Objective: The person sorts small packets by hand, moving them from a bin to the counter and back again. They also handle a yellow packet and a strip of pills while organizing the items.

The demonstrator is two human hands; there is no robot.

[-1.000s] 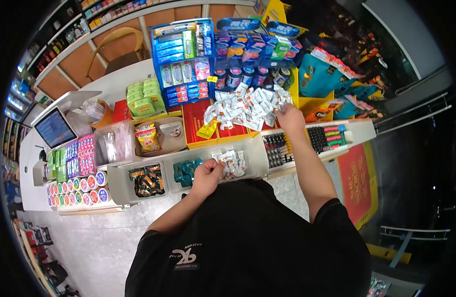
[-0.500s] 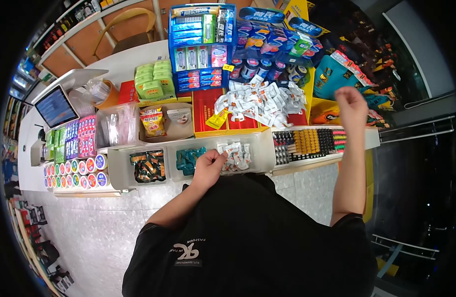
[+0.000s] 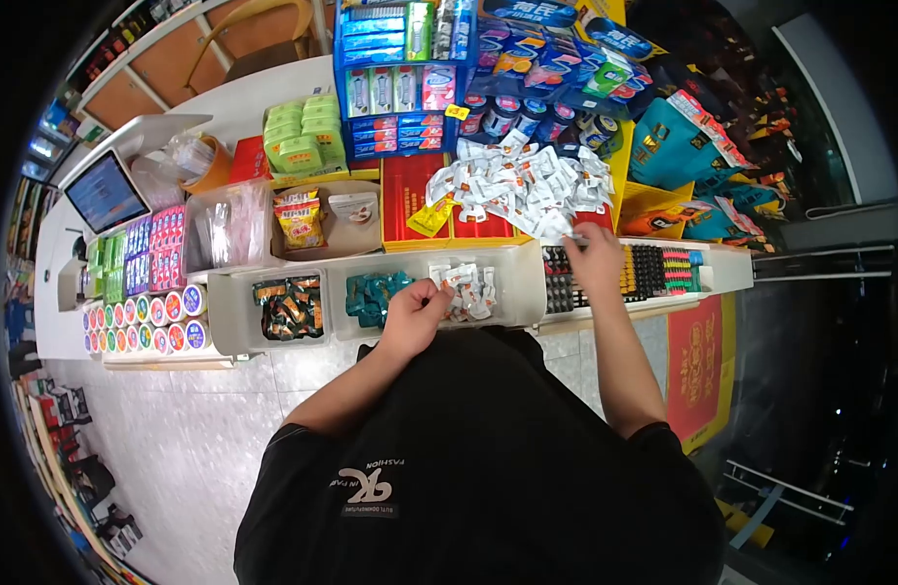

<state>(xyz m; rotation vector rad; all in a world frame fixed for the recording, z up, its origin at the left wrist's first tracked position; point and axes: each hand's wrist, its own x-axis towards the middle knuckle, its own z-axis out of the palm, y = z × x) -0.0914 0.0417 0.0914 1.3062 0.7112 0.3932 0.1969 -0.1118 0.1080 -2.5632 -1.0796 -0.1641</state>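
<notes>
My left hand (image 3: 417, 317) is closed at the near edge of a clear bin (image 3: 510, 292), between teal packets (image 3: 369, 297) and small white packets (image 3: 473, 291). Whatever its fingers might hold is too small to make out. At the near right edge of a large heap of white packets (image 3: 527, 185), my right hand (image 3: 597, 261) pinches one white packet (image 3: 572, 237) by its end. That heap lies on red and yellow boxes (image 3: 402, 200), with a yellow packet (image 3: 430, 217) at its left side.
Black packets (image 3: 291, 307) fill another bin to the left. Behind stand a blue gum rack (image 3: 343, 93) and green boxes (image 3: 303, 136). Rows of small colored goods (image 3: 649, 268) lie on the right. A screen (image 3: 106, 193) and stacked round tubs (image 3: 171, 322) stand at left.
My right hand has come down and left from above the teal bags to the near edge of the white packet heap. My left hand stays over the bin, almost still.
</notes>
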